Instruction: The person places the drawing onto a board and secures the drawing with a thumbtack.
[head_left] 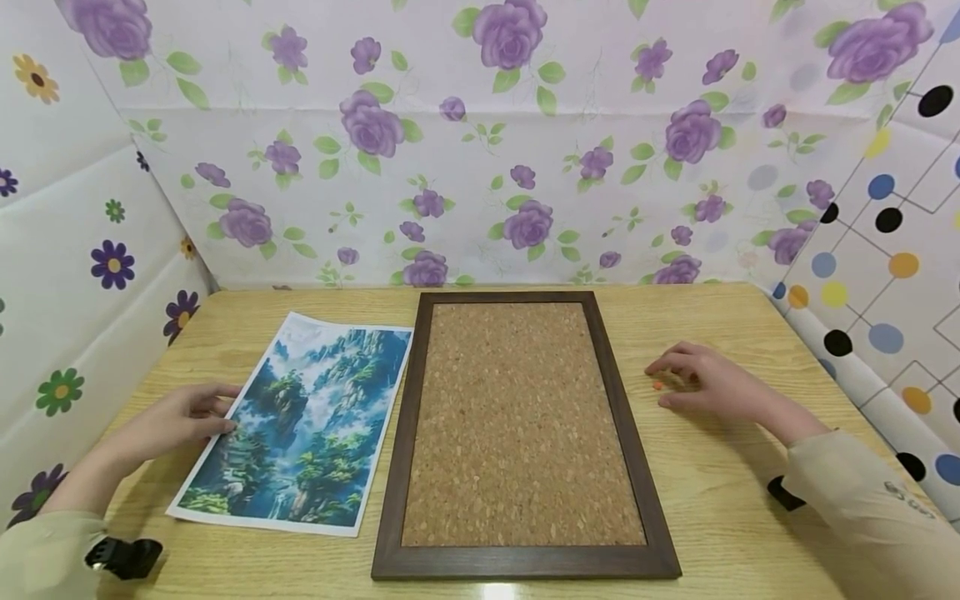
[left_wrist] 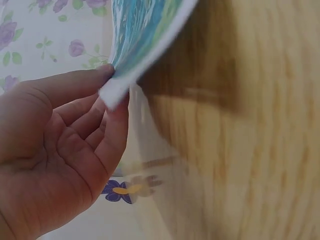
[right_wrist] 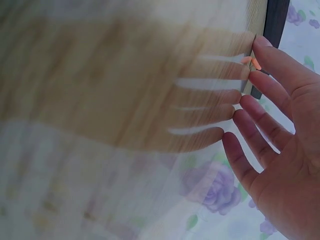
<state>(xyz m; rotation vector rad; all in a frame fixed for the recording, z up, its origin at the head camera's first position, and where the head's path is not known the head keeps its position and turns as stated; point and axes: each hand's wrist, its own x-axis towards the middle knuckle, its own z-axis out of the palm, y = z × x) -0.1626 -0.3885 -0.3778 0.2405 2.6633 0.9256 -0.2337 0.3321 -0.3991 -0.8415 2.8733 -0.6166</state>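
My left hand (head_left: 176,423) pinches the left edge of a printed landscape picture (head_left: 300,433) with misty blue-green mountains and a white border. The left wrist view shows the hand (left_wrist: 65,145) with thumb and fingers on either side of the sheet (left_wrist: 150,45), whose edge is raised and curved off the table. Over at the right, my right hand (head_left: 712,387) has its fingertips down at the tabletop. A tiny orange object (head_left: 657,385), too small to name surely, lies between its spread thumb and index finger, and in the right wrist view the orange object (right_wrist: 256,64) appears apart from both.
A dark-framed cork board (head_left: 517,433) lies flat in the middle of the wooden table (head_left: 720,333), between the hands. The picture's right edge lies close along the frame. Flowered and dotted sheets (head_left: 465,167) rise behind and beside the table. Reflections show on its glossy surface.
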